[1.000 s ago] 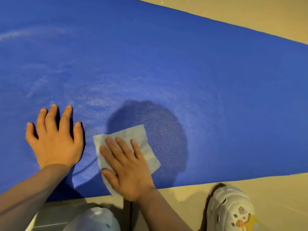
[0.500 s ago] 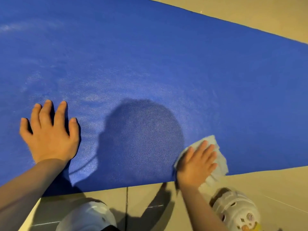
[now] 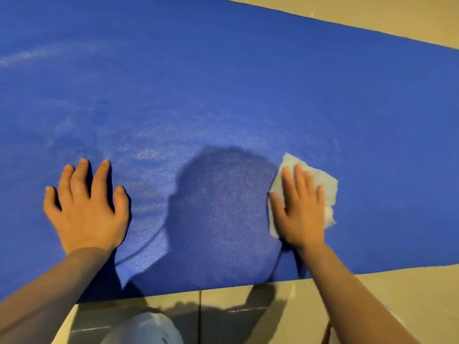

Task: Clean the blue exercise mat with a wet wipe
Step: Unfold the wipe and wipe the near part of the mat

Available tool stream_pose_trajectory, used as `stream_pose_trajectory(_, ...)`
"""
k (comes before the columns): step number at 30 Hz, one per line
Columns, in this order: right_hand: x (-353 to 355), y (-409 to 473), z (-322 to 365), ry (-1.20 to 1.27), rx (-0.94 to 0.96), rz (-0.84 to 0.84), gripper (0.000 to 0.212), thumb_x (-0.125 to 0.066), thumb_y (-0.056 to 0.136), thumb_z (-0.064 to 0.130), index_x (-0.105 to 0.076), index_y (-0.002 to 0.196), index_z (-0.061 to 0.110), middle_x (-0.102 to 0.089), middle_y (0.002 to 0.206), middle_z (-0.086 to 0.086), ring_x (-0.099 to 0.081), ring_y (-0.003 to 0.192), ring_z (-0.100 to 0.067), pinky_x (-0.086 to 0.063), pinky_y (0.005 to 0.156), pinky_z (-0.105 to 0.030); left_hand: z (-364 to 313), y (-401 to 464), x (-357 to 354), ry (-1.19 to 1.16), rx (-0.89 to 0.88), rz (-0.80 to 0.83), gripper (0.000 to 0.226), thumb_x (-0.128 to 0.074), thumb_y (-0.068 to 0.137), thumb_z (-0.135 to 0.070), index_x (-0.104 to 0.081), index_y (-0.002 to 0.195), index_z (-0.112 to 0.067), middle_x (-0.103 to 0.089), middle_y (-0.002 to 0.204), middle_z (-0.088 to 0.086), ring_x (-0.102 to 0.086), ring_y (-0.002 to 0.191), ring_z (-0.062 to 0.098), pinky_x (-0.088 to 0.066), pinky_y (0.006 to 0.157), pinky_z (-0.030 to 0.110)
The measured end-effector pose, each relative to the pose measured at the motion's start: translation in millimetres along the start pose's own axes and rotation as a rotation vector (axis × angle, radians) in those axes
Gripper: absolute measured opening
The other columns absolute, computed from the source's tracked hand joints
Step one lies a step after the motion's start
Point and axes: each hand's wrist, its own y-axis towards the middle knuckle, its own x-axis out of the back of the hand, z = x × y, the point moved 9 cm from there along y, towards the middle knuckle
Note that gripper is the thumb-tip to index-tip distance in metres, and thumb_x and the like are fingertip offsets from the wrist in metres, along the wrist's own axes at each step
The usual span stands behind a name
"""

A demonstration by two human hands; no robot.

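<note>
Wipe swept from mat's near edge up to 4 o'clock, right hand flat, pressing it down. Left hand splayed at 8 o'clock, bracing blue mat. Right-side patch now getting cleaned.

So we've got the mat spread across the floor, filling most of the far side. Our left hand lies flat on it at the left, our right hand flat on the wipe at the right, well apart. A shoe sits near us, off the mat's near edge.
</note>
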Motion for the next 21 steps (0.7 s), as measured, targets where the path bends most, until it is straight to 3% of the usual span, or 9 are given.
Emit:
stream_pose_trajectory(3,30,21,-108,0.045,-0.524,-0.012,0.082,-0.016,0.089,0.064,-0.022,0.155,0.016,-0.016,0.163,-0.009,-0.014,0.149,-0.03,-0.012,0.116,-0.054,-1,0,0,0.009,-0.004,-0.002,0.058,-0.036,0.093,-0.04,-0.049,0.143,-0.015,-0.037,0.152,0.016,-0.023,0.146,0.034,-0.012,0.115,0.058)
stream_pose_trajectory(6,29,36,-98,0.033,-0.73,-0.085,0.065,-0.025,0.103,0.049,-0.016,0.156,0.012,-0.012,0.163,-0.013,-0.009,0.149,-0.033,-0.009,0.115,-0.059,0,0,-1,0.029,-0.011,-0.007,0.058,-0.037,0.093,-0.04,-0.051,0.142,-0.013,-0.038,0.151,0.017,-0.024,0.145,0.035,-0.015,0.113,0.06)
stream_pose_trajectory(9,10,69,-19,0.03,-0.548,-0.088,0.064,-0.021,0.103,0.047,-0.016,0.156,0.012,-0.011,0.163,-0.014,-0.008,0.15,-0.033,-0.003,0.116,-0.058,0,1,-2,0.044,-0.009,-0.002,0.059,-0.036,0.092,-0.041,-0.051,0.142,-0.013,-0.039,0.15,0.018,-0.025,0.144,0.036,-0.019,0.11,0.063)
stream_pose_trajectory(11,-2,82,57,0.024,-0.285,-0.099,0.066,-0.02,0.099,0.048,-0.025,0.155,0.013,-0.019,0.162,-0.013,-0.016,0.149,-0.034,-0.001,0.115,-0.055,1,2,-3,0.055,-0.004,0.004,0.06,-0.035,0.092,-0.042,-0.051,0.142,-0.013,-0.039,0.15,0.018,-0.025,0.144,0.036,-0.02,0.109,0.064)
stream_pose_trajectory(13,-11,84,139,0.005,0.035,-0.111,0.064,-0.025,0.097,0.047,-0.039,0.149,0.013,-0.034,0.156,-0.014,-0.029,0.144,-0.036,-0.008,0.114,-0.057,3,1,-4,0.066,-0.01,0.011,0.061,-0.034,0.092,-0.043,-0.05,0.142,-0.013,-0.039,0.151,0.018,-0.026,0.144,0.037,-0.021,0.109,0.065)
stream_pose_trajectory(15,-17,88,194,0.014,0.327,-0.061,0.063,-0.029,0.095,0.049,-0.045,0.147,0.017,-0.039,0.154,-0.01,-0.032,0.143,-0.033,-0.012,0.112,-0.058,6,2,-8,0.066,-0.014,0.025,0.063,-0.032,0.092,-0.045,-0.05,0.143,-0.013,-0.038,0.152,0.018,-0.025,0.145,0.037,-0.022,0.109,0.067)
stream_pose_trajectory(18,-14,113,180,0.044,0.518,-0.03,0.063,-0.03,0.094,0.053,-0.045,0.147,0.023,-0.037,0.156,-0.004,-0.031,0.145,-0.027,-0.014,0.114,-0.054,9,2,-11,0.058,-0.013,0.035,0.065,-0.031,0.092,-0.047,-0.05,0.143,-0.012,-0.038,0.152,0.019,-0.024,0.145,0.038,-0.023,0.109,0.068)
stream_pose_trajectory(21,-1,152,89,0.011,0.304,0.05,0.075,-0.014,0.09,0.063,-0.02,0.156,0.029,-0.011,0.164,0.0,-0.007,0.151,-0.023,0.0,0.117,-0.05,6,1,-10,0.067,-0.029,0.036,0.065,-0.031,0.092,-0.047,-0.051,0.142,-0.01,-0.038,0.151,0.02,-0.026,0.144,0.04,-0.024,0.107,0.069)
